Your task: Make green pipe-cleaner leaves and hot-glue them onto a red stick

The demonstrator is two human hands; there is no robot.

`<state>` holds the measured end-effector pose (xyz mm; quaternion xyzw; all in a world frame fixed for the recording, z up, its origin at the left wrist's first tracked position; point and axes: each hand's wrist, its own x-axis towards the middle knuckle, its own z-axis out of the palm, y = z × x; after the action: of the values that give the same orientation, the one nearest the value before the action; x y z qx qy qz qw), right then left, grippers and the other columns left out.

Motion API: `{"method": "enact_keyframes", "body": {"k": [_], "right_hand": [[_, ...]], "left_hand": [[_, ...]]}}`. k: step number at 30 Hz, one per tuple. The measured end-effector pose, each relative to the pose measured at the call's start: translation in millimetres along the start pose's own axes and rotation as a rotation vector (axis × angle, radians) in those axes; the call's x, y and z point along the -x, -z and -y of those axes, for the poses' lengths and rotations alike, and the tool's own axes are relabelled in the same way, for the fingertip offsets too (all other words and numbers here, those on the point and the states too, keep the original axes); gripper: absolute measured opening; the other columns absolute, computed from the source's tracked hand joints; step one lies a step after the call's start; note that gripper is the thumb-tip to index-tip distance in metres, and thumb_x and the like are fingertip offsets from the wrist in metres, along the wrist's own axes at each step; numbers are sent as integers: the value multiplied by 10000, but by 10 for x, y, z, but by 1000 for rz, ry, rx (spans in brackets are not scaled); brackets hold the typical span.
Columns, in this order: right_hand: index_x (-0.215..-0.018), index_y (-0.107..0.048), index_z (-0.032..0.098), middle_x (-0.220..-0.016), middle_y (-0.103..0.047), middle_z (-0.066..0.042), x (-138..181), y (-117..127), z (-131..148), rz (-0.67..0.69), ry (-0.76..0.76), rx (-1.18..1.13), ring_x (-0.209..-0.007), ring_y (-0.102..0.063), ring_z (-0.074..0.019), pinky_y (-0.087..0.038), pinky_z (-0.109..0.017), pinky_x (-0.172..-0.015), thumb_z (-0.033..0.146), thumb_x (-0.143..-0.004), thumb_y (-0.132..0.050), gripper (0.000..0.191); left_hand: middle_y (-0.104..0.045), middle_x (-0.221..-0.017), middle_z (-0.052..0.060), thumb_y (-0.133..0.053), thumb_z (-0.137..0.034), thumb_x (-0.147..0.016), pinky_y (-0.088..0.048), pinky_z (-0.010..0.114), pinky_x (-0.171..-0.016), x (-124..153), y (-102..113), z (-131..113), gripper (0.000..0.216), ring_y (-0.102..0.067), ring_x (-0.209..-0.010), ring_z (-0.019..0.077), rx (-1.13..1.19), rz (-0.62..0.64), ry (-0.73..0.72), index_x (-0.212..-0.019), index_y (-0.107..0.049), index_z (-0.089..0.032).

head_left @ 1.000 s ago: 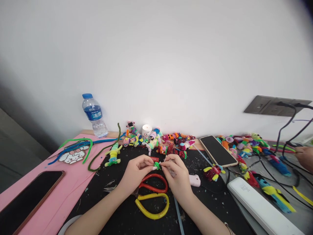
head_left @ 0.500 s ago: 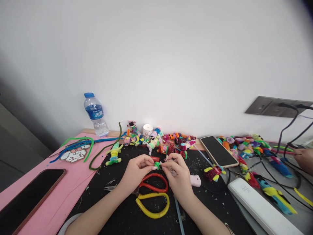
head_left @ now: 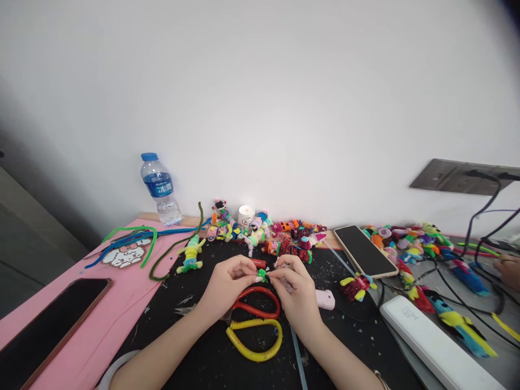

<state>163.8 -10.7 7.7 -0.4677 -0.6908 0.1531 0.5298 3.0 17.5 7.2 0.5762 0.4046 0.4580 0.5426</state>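
Observation:
My left hand [head_left: 225, 284] and my right hand [head_left: 296, 292] meet over a black mat [head_left: 182, 325], fingertips pinched together on a small green fuzzy piece [head_left: 262, 275]. Both hands grip it from opposite sides, just above the mat. Under my hands lie scissors with a red loop [head_left: 255, 303] and a yellow loop [head_left: 254, 341]. A small pink object [head_left: 326, 299] sits right of my right hand. A row of colourful pipe-cleaner figures [head_left: 260, 230] lies beyond my hands along the wall.
A water bottle [head_left: 160, 189] stands back left. Loose pipe cleaners [head_left: 134, 244] and a dark phone [head_left: 49, 325] lie on a pink sheet. Another phone [head_left: 363, 249], more figures [head_left: 410, 244], cables and a white power bank [head_left: 434, 341] are at right. Another person's hand [head_left: 509, 270] shows at the right edge.
My hands stay pinched on the green piece, barely moving. The view has shifted slightly. The other person's hand at the right edge has drawn back rightward.

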Motion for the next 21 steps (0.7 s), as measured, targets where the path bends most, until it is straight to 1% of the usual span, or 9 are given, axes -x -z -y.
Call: {"method": "enact_keyframes", "body": {"k": [14, 21], "right_hand": [[-711, -650, 193, -882, -542, -46, -2, -10, -6, 39, -10, -2, -842, -551, -178, -455, -296, -717, 30, -750, -558, 191], [-739, -665, 199, -903, -538, -54, 5, 8, -18, 26, -19, 35, -861, -546, -190, -455, -330, -752, 67, -764, -567, 167]], "left_hand": [[-608, -627, -19, -672, -121, -658, -451, 209, -622, 14, -13, -31, 108, -573, -617, 108, -5, 8, 19, -734, -596, -134], [-648, -651, -8, -686, -136, -663, -463, 221, -642, -23, 8, -2, 202, -602, -643, 124, 43, 32, 48, -845, -597, -139]]}}
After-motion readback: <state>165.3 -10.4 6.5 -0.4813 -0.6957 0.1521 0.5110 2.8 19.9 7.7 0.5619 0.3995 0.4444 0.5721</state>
